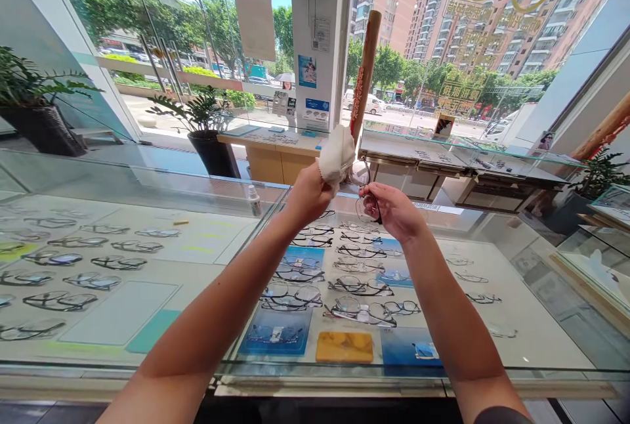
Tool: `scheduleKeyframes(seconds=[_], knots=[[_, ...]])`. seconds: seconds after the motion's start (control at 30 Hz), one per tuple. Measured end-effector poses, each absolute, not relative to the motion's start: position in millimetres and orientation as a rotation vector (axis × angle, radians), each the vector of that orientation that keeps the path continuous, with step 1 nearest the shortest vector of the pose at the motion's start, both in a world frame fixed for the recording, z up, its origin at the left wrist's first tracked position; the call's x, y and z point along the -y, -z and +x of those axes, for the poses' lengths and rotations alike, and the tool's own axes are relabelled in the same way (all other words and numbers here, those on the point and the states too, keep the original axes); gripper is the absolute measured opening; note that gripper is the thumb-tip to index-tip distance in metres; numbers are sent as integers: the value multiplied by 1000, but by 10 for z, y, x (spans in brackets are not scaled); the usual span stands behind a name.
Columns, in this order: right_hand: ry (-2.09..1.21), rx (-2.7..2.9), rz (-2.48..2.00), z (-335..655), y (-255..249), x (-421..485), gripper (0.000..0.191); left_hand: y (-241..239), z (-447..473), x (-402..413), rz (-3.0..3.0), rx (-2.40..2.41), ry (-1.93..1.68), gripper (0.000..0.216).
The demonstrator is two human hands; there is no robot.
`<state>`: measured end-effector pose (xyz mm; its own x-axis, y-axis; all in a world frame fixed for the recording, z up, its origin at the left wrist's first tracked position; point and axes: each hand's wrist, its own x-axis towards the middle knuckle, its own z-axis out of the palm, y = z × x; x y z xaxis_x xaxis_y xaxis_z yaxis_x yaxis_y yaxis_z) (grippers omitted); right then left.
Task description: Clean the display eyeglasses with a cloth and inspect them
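Both my arms reach out over a glass display case. My left hand (311, 193) is closed on a crumpled white cloth (337, 153), which covers most of its fingers. Close on its right, my right hand (396, 209) pinches a pair of eyeglasses (378, 206) with a thin dark frame. The glasses are held upright, one lens above the other, and the upper lens is beside the cloth. Whether cloth and lens touch, I cannot tell. Beneath my hands, rows of eyeglasses (361, 286) lie inside the case.
The glass case (266, 378) spans the foreground, with a yellow-brown block (344, 347) inside. A small white spray bottle (254, 201) stands left of my hands. Potted plants (211, 148), a wooden pole (367, 69) and further counters (280, 138) stand near the windows.
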<state>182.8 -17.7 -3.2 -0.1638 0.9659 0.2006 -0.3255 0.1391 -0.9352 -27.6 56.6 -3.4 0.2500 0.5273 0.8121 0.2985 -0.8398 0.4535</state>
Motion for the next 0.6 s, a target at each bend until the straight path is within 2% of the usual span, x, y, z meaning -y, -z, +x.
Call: scheduleKeyframes(seconds=[0.07,0.23,0.3,0.47,0.6], knots=[[-1362,1163,-757,1819,36,172,39,52,-224,-503,2511,-721,-1561,30],[-1318,1090,-734,1824,28,184,38,95,-117,-413,2799,-432,-1515,73],[-1291,1091,-735,1843,15,192,36,110,-103,-400,2838,-438,-1525,77],[-1288,1101,-783,1889,-31,206,36,71,-161,-378,2830,-520,-1514,64],[-1305,1159,-829,1904,-49,222,35,-36,-328,-421,2626,-782,-1500,35]])
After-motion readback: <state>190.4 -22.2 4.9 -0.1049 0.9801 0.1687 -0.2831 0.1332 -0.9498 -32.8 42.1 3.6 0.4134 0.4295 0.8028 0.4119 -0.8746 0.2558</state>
